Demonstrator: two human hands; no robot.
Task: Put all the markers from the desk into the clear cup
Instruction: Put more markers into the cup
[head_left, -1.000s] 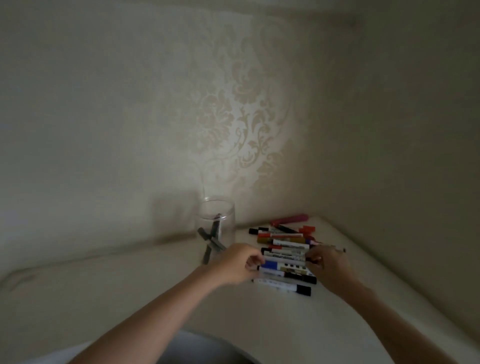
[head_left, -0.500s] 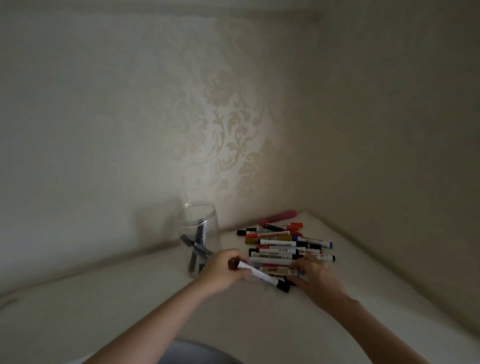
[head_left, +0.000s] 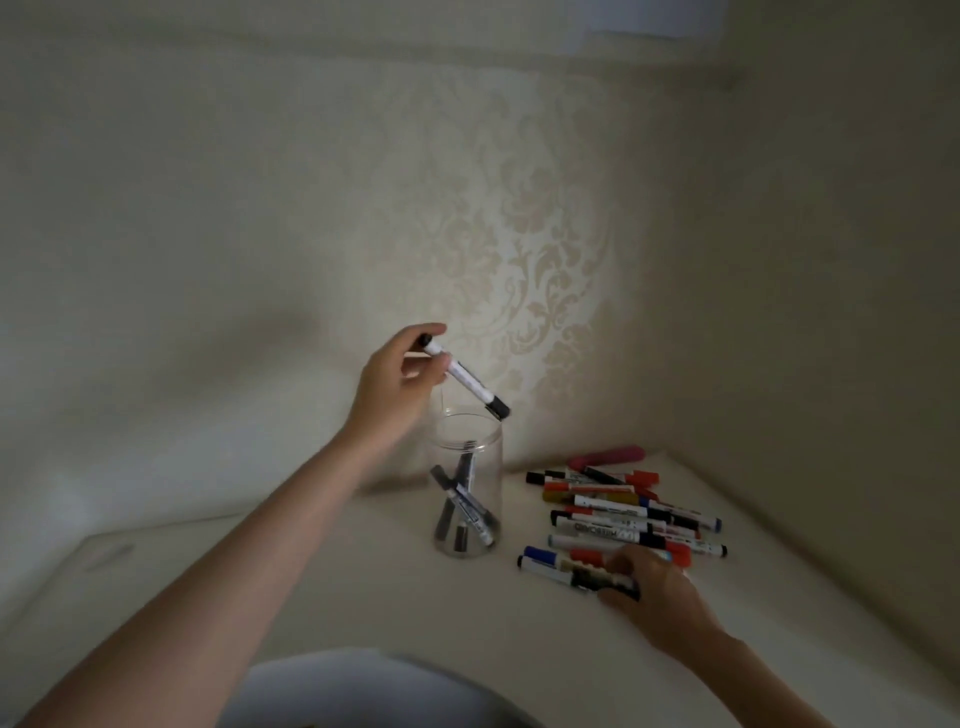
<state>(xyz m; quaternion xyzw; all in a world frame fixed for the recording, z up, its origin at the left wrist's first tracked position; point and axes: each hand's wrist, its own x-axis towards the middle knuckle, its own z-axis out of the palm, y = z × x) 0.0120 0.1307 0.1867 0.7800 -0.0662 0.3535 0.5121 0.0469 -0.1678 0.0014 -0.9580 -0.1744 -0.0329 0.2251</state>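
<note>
A clear cup (head_left: 488, 457) stands on the white desk (head_left: 363, 587) with a few dark markers leaning inside it. My left hand (head_left: 397, 379) is raised just above and left of the cup's rim and pinches a white marker with a black cap (head_left: 467, 378), tilted with the cap end down over the opening. A pile of several markers (head_left: 618, 514) in red, blue, black and yellow lies to the right of the cup. My right hand (head_left: 649, 587) rests at the pile's near edge, its fingers curled on a dark marker (head_left: 587, 576) there.
Patterned wallpaper walls meet in a corner right behind the desk. A pink-red oblong object (head_left: 608, 456) lies at the far edge of the pile. The desk's curved front edge runs near my body at the bottom.
My left hand has lifted the black-capped marker from the pile up to above the cup's rim. My right hand has stayed at the near edge of the pile.
</note>
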